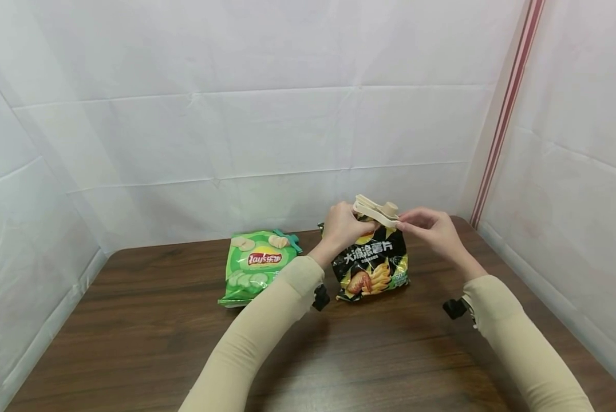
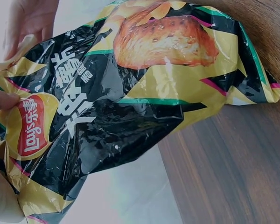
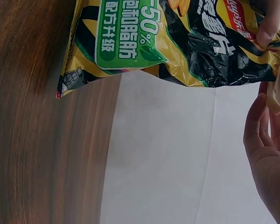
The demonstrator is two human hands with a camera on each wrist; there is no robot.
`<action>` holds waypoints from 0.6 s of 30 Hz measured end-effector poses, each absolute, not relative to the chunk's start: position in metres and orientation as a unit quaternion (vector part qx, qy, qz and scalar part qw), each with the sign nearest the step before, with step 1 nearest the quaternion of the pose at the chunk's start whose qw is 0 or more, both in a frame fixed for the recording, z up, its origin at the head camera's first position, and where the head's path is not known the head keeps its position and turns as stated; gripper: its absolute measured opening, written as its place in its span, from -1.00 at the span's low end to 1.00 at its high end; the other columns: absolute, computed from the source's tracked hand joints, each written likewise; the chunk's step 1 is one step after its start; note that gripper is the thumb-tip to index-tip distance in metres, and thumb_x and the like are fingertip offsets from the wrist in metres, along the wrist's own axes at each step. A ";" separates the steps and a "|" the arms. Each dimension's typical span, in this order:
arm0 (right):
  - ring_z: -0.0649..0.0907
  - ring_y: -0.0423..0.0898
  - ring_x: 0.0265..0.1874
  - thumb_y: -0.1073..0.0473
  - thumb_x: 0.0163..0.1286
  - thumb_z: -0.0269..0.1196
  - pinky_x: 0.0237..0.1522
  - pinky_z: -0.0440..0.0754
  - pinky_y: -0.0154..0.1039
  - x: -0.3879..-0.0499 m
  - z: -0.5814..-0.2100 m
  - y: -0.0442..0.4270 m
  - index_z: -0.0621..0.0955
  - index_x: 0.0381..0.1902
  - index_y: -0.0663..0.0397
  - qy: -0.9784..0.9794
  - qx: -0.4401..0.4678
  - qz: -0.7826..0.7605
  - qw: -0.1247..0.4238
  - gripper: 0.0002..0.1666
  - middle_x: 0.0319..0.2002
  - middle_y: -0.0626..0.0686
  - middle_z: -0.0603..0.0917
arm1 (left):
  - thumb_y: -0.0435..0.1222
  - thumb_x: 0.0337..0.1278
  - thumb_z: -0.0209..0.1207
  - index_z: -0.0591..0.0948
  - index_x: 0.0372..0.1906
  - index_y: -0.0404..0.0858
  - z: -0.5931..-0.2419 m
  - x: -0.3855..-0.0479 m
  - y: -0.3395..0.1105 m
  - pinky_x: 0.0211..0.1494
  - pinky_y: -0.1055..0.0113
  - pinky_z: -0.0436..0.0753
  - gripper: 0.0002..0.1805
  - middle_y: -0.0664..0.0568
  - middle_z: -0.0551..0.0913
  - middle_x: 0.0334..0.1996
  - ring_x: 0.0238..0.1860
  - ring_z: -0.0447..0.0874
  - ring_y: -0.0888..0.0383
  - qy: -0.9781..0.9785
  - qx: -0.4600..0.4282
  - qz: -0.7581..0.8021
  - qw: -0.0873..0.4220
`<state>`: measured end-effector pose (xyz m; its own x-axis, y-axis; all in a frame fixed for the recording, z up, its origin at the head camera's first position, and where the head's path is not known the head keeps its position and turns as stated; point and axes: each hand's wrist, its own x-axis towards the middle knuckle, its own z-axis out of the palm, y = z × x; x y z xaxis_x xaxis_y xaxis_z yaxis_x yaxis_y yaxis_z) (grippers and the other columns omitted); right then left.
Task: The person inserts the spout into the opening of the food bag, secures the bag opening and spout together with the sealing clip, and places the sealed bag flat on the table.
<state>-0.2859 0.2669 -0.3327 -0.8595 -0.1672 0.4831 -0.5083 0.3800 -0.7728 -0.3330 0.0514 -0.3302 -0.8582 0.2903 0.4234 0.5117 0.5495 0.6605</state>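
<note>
A black and gold potato chip bag (image 1: 362, 260) stands on the table with its top held up. My left hand (image 1: 340, 224) grips the bag's top edge, the thumb lying on its front beside the logo in the left wrist view. Across the bag's top lies a cream bag clip (image 1: 374, 214) with a round knob on it. My right hand (image 1: 431, 230) pinches the right end of this clip between thumb and fingers. In the right wrist view, the clip's end (image 3: 275, 99) sits at the bag's top corner; whether it is fastened I cannot tell.
To the left, a green chip bag (image 1: 256, 263) lies on the brown wooden table (image 1: 158, 320), with a teal clip (image 1: 289, 239) at its upper right corner. White sheeting (image 1: 267, 137) walls off the back and both sides.
</note>
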 end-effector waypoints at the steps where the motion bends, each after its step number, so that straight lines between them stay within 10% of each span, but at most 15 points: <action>1: 0.70 -0.14 -0.37 0.29 0.24 0.32 -0.31 0.61 -0.41 -0.286 -0.332 0.267 0.66 -0.23 0.30 -0.813 0.207 0.518 0.165 -0.83 -0.24 0.09 0.71 | -0.10 -0.14 0.42 0.71 -0.53 -0.15 -0.330 -0.333 0.051 -0.74 0.46 0.18 -0.79 0.16 0.42 -0.85 -0.82 0.18 0.28 -0.869 -0.232 -0.416 0.134; 18: 0.67 -0.38 -0.25 0.18 0.29 0.29 -0.18 0.59 -0.46 -0.289 -0.330 0.263 0.60 0.03 0.30 -0.834 0.168 0.512 0.120 -0.60 -0.04 0.17 0.69 | -0.11 -0.14 0.40 0.69 -0.58 -0.15 -0.329 -0.334 0.050 -0.73 0.46 0.15 -0.79 0.19 0.29 -0.88 -0.81 0.13 0.28 -0.873 -0.235 -0.408 0.130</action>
